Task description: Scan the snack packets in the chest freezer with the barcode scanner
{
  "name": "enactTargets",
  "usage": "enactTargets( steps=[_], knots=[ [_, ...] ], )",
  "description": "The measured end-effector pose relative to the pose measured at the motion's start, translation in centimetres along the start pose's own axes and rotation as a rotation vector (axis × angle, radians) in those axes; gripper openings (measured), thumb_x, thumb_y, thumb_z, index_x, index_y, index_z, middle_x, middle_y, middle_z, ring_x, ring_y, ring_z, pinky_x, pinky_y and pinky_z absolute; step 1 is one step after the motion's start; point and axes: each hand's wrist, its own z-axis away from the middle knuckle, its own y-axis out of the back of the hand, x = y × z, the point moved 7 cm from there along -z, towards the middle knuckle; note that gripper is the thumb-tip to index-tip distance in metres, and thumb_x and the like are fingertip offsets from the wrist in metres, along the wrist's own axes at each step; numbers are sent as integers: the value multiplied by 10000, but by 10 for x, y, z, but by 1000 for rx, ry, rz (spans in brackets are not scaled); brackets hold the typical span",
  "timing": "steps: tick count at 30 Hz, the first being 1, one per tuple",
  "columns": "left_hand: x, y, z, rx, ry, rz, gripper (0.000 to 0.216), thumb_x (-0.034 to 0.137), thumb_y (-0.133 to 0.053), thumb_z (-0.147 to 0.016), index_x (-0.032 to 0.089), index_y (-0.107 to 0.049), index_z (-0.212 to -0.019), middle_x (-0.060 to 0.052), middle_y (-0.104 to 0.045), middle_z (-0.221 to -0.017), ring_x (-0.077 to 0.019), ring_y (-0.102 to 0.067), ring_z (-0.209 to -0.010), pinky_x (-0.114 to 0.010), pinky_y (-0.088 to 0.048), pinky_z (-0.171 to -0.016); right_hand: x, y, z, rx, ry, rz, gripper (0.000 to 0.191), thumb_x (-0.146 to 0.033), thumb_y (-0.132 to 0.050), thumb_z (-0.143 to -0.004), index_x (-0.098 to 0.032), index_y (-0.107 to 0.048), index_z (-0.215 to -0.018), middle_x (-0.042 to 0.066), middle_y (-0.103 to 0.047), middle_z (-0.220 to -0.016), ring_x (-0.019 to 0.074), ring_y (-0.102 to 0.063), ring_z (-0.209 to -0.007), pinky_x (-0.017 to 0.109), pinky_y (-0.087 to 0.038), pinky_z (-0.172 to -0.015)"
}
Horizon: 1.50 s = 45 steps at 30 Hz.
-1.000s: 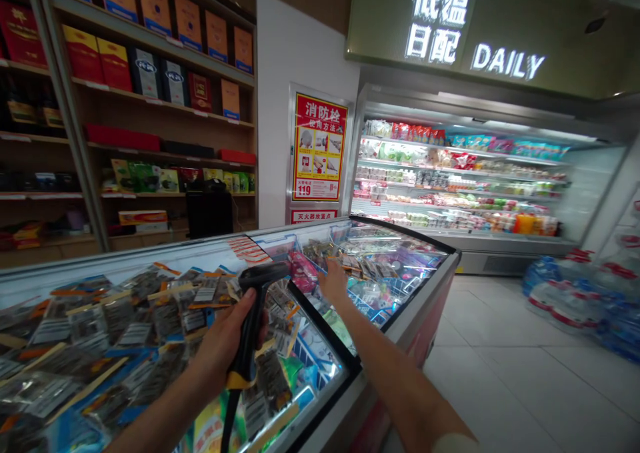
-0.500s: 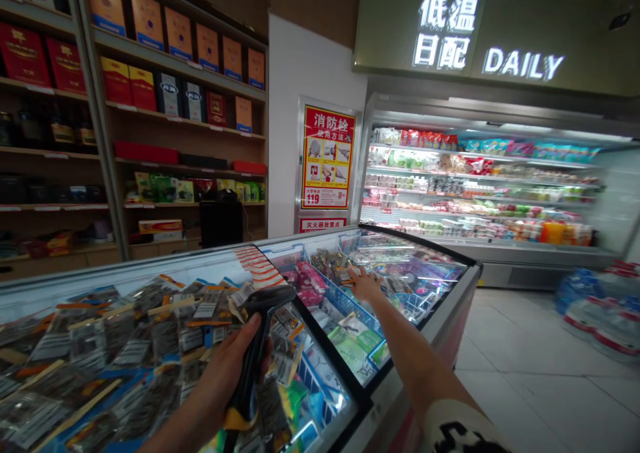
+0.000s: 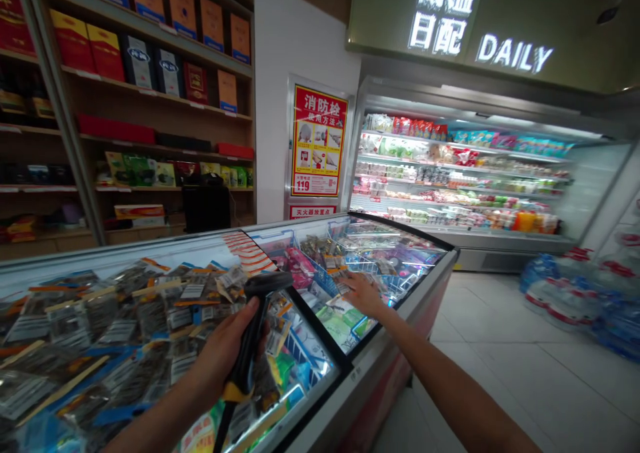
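My left hand (image 3: 233,346) is wrapped around the grip of a black and yellow barcode scanner (image 3: 254,333), whose head tilts up and points to the right. A cord hangs from the foot of its handle. Further off, my right hand (image 3: 364,295) reaches over the glass-topped chest freezer (image 3: 320,406), palm down with its fingers spread. Near those fingers are brown packets (image 3: 323,249) and a blue wire basket (image 3: 325,281); whether the fingertips touch anything I cannot tell. Many clear packets of dark food (image 3: 160,306) lie beneath and beside the scanner.
Shelves of boxed goods (image 3: 143,63) stand at the left. A red fire-hydrant notice (image 3: 320,139) hangs on the white wall. Behind the freezer is a lit open chiller (image 3: 460,186). Shrink-wrapped water bottles (image 3: 565,293) stand on the tiled floor at the right.
The view has shifted right and slightly down. My right hand has drawn back a little towards me over the freezer. My left hand still holds the barcode scanner.
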Motion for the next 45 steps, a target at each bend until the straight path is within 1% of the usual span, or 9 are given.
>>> enactTargets(
  steps=[5, 8, 11, 15, 18, 22, 37, 41, 45],
  knots=[
    [1, -9, 6, -93, -28, -23, 423, 537, -526, -673, 124, -568, -591, -3, -534, -446, -72, -463, -376, -164, -374, -369, 12, 12, -8, 26, -264, 30, 506, -494, -461, -729, -178, -527, -1119, 136, -475, -1205, 314, -362, -1145, 504, -263, -900],
    [3, -15, 11, -131, -32, -27, 430, 544, -519, -675, 124, -564, -590, -6, -536, -454, -71, -465, -380, -162, -368, -365, 5, 11, -14, -3, -243, 62, 395, -449, -531, -689, -174, -594, -965, 125, -496, -1174, 320, -346, -1152, 503, -260, -889],
    [5, -20, 17, -144, -36, -20, 420, 532, -515, -686, 125, -555, -593, -6, -533, -455, -67, -458, -376, -158, -362, -359, -7, 16, -18, 97, -228, -51, 309, -285, -561, -666, -178, -579, -956, 109, -567, -1067, 289, -421, -1097, 449, -294, -878],
    [10, -21, 22, -126, -35, 12, 388, 499, -504, -712, 127, -542, -608, 4, -525, -466, -62, -450, -371, -159, -358, -352, -30, 13, -16, 302, -224, -639, 292, -207, -505, -668, -169, -539, -955, 64, -617, -912, 197, -567, -845, 318, -412, -740],
    [13, -21, 23, -130, -38, 35, 378, 493, -509, -712, 127, -539, -622, 2, -539, -497, -62, -459, -385, -161, -362, -357, -49, -9, -12, 311, -271, -1176, 345, -265, -516, -643, -186, -510, -978, 27, -608, -870, 156, -574, -707, 269, -442, -596],
    [12, -22, 22, -164, -20, 48, 395, 510, -493, -716, 127, -533, -628, 6, -524, -479, -60, -444, -369, -162, -351, -348, -60, -31, -6, 309, -338, -1455, 313, -292, -578, -568, -182, -552, -860, -3, -587, -742, 123, -537, -613, 229, -411, -512],
    [14, -20, 17, -141, -37, 93, 329, 461, -543, -702, 133, -553, -674, -3, -567, -522, -61, -463, -374, -160, -368, -347, -61, -33, 0, 289, -348, -1372, 290, -284, -561, -587, -179, -560, -857, -6, -595, -707, 124, -527, -588, 224, -395, -496],
    [24, -11, 14, -83, -98, 111, 320, 454, -539, -705, 136, -561, -688, -4, -575, -529, -71, -487, -392, -165, -388, -360, -73, -21, 1, 337, -228, -1203, 299, -234, -508, -638, -181, -577, -924, 15, -640, -807, 148, -564, -675, 252, -432, -591],
    [31, 0, 11, 4, -102, 136, 297, 414, -498, -746, 132, -554, -673, 3, -566, -522, -75, -496, -385, -173, -401, -362, -99, -19, 0, 283, -170, -790, 331, -216, -508, -666, -193, -582, -988, 35, -647, -885, 180, -576, -795, 287, -420, -717]
  ],
)
